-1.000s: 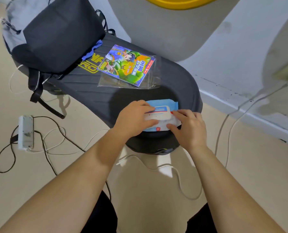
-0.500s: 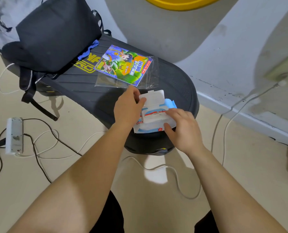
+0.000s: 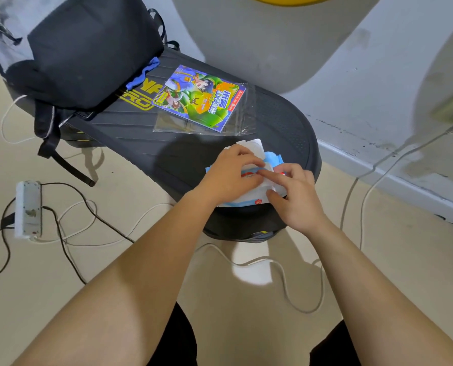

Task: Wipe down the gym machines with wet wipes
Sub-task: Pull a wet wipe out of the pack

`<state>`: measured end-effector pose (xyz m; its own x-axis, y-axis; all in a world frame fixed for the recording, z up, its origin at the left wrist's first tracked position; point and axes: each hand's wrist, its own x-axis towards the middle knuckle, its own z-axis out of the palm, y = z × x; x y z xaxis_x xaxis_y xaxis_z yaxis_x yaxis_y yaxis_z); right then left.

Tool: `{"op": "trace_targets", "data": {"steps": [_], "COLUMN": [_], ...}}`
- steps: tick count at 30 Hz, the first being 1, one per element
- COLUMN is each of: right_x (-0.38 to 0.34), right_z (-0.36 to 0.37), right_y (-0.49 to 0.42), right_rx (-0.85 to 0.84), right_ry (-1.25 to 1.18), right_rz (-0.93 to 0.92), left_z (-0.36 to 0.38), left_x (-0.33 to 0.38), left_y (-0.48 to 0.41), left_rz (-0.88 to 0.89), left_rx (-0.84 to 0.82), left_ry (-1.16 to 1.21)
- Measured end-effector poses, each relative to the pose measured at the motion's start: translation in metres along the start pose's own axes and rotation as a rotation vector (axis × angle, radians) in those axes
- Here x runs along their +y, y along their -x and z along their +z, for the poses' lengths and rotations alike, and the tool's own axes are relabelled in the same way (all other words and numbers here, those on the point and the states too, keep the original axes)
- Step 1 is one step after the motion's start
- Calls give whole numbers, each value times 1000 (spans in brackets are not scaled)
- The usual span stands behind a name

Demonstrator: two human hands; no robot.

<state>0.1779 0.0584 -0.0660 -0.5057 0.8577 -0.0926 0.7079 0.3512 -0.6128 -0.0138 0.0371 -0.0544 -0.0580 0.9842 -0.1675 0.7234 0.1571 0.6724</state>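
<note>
Currently under inspection, a black platform [image 3: 140, 143] of a gym machine lay low on the floor and served as the reference for all positions. The wet wipe pack [image 3: 272, 158], blue and white, rested on the platform's near right end, close to its rounded edge. Its white flap lid [image 3: 253, 146] stood raised on the far side of the pack. The left hand [image 3: 230, 175] lay over the left part of the pack, its fingers bent down onto the top face at the opening; whether they pinched a wipe could not be determined. The right hand [image 3: 296, 196] grasped the right part of the pack, with the thumb set against the near edge and the index finger stretched across the top towards the left hand's fingertips. Both forearms were bare and reached in from the near side of the platform. A colourful booklet [image 3: 199, 97] in a clear plastic sleeve lay flat on the middle of the platform, beyond the pack and apart from it. A dark backpack [image 3: 88, 48] occupied the platform's left end, its straps hanging over the near edge to the floor, and partly covered yellow lettering on the platform. A white power strip [image 3: 27, 207] lay on the floor to the left of the platform, with black and white cables [image 3: 69, 228] looped around it. A further white cable [image 3: 280, 270] ran along the floor in front of the platform. A pale wall [image 3: 352, 88] rose behind the platform's right end.
</note>
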Motion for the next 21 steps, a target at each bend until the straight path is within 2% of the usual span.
{"op": "trace_targets", "data": {"steps": [4, 7, 12, 16, 21], "right_x": [1, -3, -17, -25, -30], "right_z": [-2, -3, 1, 4, 1], "right_y": [-2, -5, -14, -20, -29], "right_rx": [-29, 43, 222, 184, 140], "right_ry": [-165, -196, 38, 125, 208], "right_rz": [11, 43, -5, -14, -5], "left_z": [-5, -10, -15, -15, -17], "left_x": [0, -5, -7, -6, -8], "left_y": [7, 12, 18, 19, 22], "left_rz": [-14, -19, -50, -61, -98], "left_rx": [23, 91, 116, 125, 91], "left_ry": [6, -8, -37, -99, -27]}}
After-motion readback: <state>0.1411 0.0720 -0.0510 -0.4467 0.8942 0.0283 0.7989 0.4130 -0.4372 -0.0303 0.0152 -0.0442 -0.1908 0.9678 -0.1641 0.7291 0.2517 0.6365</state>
